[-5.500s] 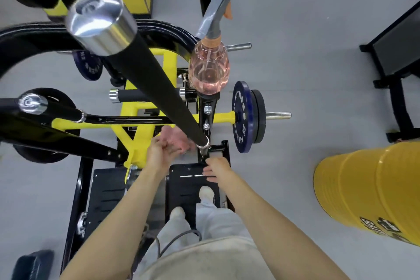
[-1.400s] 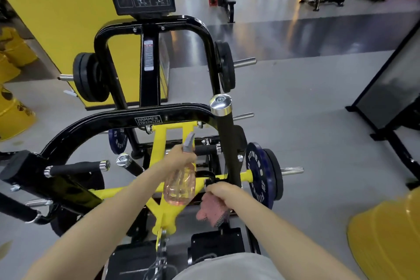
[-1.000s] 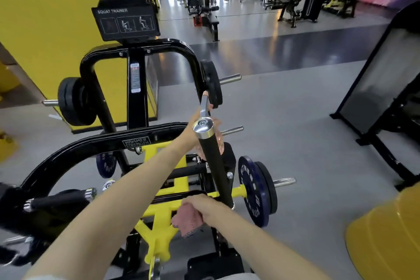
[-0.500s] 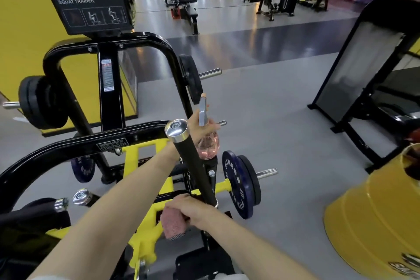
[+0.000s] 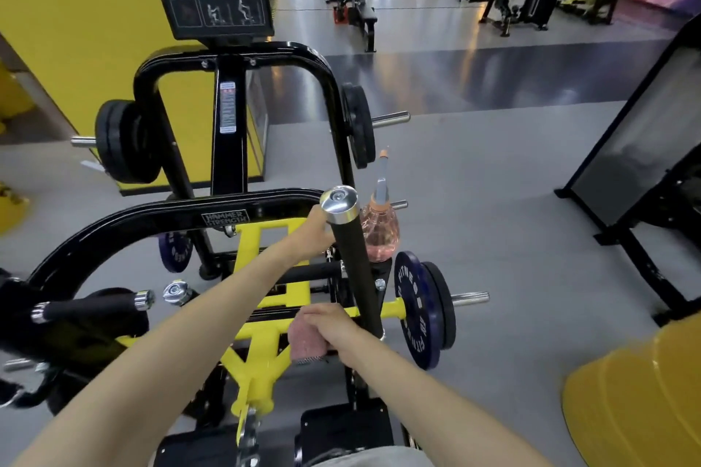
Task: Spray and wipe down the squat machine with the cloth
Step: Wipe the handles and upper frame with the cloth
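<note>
Lower centre: right hand (image 5: 335,330) is gripping the pink cloth (image 5: 303,343) beside the foot of the black handle (image 5: 351,262) on the squat machine (image 5: 261,349). Mid-frame: left hand (image 5: 315,235) is reaching behind that handle, fingers hidden, grip impossible to tell. Spray bottle (image 5: 381,235) is standing just right of the handle, nozzle pointing up

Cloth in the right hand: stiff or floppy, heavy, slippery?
Probably floppy: the cloth bunches inside the right hand, with its lower edge hanging loose. Likely light, since it wads small in one fist. Its nubby weave suggests grip rather than slip.
</note>
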`<state>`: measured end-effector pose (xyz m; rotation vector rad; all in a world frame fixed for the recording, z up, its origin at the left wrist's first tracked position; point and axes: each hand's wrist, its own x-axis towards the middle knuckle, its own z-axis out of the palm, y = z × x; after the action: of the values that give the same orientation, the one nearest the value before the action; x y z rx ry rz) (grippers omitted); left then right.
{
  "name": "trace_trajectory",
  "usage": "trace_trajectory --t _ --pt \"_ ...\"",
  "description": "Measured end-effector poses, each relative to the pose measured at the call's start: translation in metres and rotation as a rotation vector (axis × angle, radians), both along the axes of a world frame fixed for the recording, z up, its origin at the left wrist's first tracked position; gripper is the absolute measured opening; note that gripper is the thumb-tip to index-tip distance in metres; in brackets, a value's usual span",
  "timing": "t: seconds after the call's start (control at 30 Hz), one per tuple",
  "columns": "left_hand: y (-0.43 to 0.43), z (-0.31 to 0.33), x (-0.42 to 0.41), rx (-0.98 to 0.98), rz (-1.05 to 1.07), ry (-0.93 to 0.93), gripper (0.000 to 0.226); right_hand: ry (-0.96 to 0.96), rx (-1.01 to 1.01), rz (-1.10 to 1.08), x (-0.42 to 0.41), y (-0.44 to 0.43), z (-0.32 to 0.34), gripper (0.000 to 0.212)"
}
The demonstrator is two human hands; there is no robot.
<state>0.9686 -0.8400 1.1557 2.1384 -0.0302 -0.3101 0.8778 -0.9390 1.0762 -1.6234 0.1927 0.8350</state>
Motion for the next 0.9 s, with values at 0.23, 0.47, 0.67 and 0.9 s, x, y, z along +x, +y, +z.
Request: trace_trajectory --t 0.23,0.47,0.67,0.9 --pt "0.058 -0.05 -0.071 0.049 0.308 0.174 0.038 -0.169 -0.055 -0.221 0.003 0.028 0.002 0.031" --pt "0.064 -0.067 -0.113 -0.425 0.507 0.425 0.049 -0.118 -0.004 -0.124 0.012 0.036 0.021 0.079" --pt "0.043 -0.062 -0.11 -0.467 0.668 0.229 0.024 -0.229 -0.04 0.093 0.019 0.032 0.017 0.043" --pt "0.073 -0.053 -0.088 0.367 0.895 -0.119 0.016 -0.693 -0.567 0.294 0.019 0.023 0.003 0.041"
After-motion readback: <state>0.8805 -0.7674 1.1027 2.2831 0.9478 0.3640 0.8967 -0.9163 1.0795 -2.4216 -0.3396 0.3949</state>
